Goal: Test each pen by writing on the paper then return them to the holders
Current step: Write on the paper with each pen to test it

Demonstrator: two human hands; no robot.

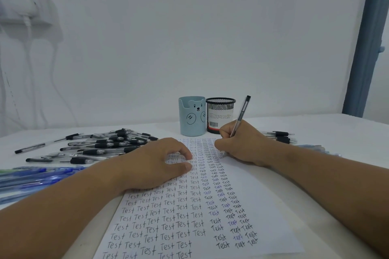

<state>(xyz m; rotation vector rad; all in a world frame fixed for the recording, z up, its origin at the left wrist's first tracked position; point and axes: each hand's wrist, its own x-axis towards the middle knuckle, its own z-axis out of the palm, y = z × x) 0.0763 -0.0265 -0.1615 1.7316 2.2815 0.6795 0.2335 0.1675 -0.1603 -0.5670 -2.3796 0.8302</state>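
Observation:
A white paper (248, 191) covered in rows of the handwritten word "Test" lies on the table in front of me. My right hand (242, 143) grips a black-capped pen (242, 114) in a writing hold, its tip hidden behind my fingers near the paper's far right corner. My left hand (155, 164) rests flat on the paper's left half, fingers relaxed. Behind the paper stand a light blue bear holder (192, 119) and a black mesh holder (220, 114); I see no pens sticking out of either.
A heap of black pens (105, 145) lies left of the paper, with blue pens (35, 176) nearer me at the left edge. A few more black pens (277, 135) and pale blue ones (315, 148) lie to the right. A wall rises behind the table.

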